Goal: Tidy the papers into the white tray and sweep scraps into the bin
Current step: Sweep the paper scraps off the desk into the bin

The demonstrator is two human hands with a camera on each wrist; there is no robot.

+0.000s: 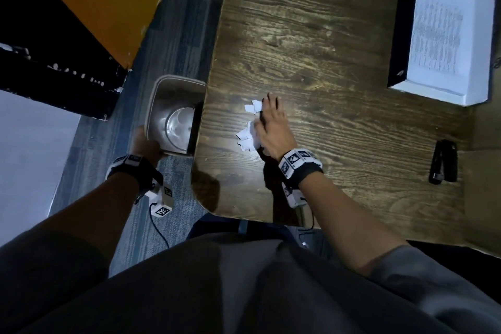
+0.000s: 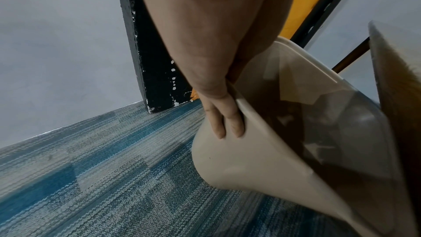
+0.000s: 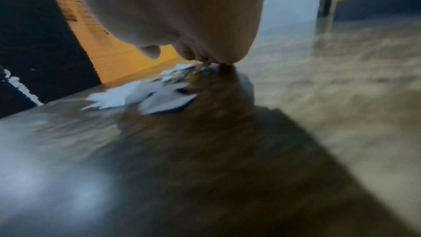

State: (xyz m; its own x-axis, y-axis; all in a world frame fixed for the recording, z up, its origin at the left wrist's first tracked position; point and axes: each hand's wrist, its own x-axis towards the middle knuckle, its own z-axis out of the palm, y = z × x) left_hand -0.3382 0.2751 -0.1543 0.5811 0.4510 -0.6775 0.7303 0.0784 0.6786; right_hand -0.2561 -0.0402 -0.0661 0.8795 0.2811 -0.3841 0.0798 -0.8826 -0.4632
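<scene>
To my right a black stapler (image 1: 443,161) lies near the edge of the dark wooden table (image 1: 325,35), while to my left blue-grey carpet (image 1: 173,43) covers the floor beside an orange panel (image 1: 108,3) with a black edge.

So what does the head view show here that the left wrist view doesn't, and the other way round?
Only the head view shows the right hand flat on the wooden table against the paper scraps, the white tray holding a printed sheet, and a black stapler. Only the left wrist view shows the fingers lying on the bin's outer wall and scraps inside. Both show the left hand gripping the beige bin at the table edge, above blue carpet.
</scene>
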